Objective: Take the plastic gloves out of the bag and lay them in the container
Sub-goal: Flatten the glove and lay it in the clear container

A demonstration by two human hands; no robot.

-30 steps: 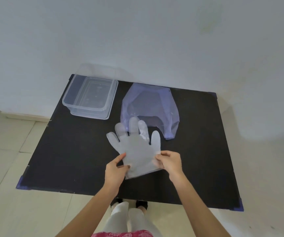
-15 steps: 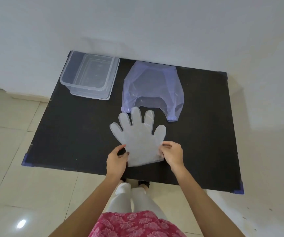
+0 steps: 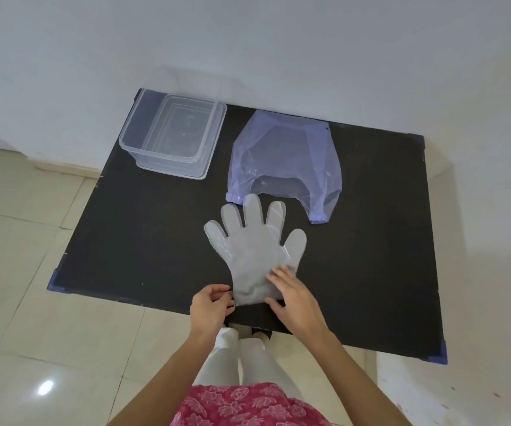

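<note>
a clear plastic glove (image 3: 252,253) lies flat on the black table (image 3: 143,229), near the front edge, its five fingers spread like a fan and pointing away from the person. the tip of its middle finger reaches just to the lower edge of the bag (image 3: 285,161), near the bag's left handle; touching or only overlapping in view, i cannot tell. the left hand (image 3: 209,309) is at the cuff's left corner, thumb and forefinger closed together in a pinch on the glove edge, other fingers curled under. the right hand (image 3: 295,302) rests on top of the cuff's right part, fingers stretched out flat and a bit apart, palm down, pressing the film to the table.

the bag is thin, pale violet, see-through plastic w/ two handle loops hanging toward the person; it lies flat at the back-centre of the table, mouth toward the glove. if more gloves are inside is hard to see through the film.

the container (image 3: 173,136) is a clear rectangular tub, upright, at the back-left corner of the table, just left of the bag but apart from it, and well apart from the glove. nothing shows inside it.

below the table edge: white trousers (image 3: 239,355), a pink flowered garment (image 3: 248,404), and a tiled floor (image 3: 17,302). behind the table a white wall (image 3: 248,41).
</note>
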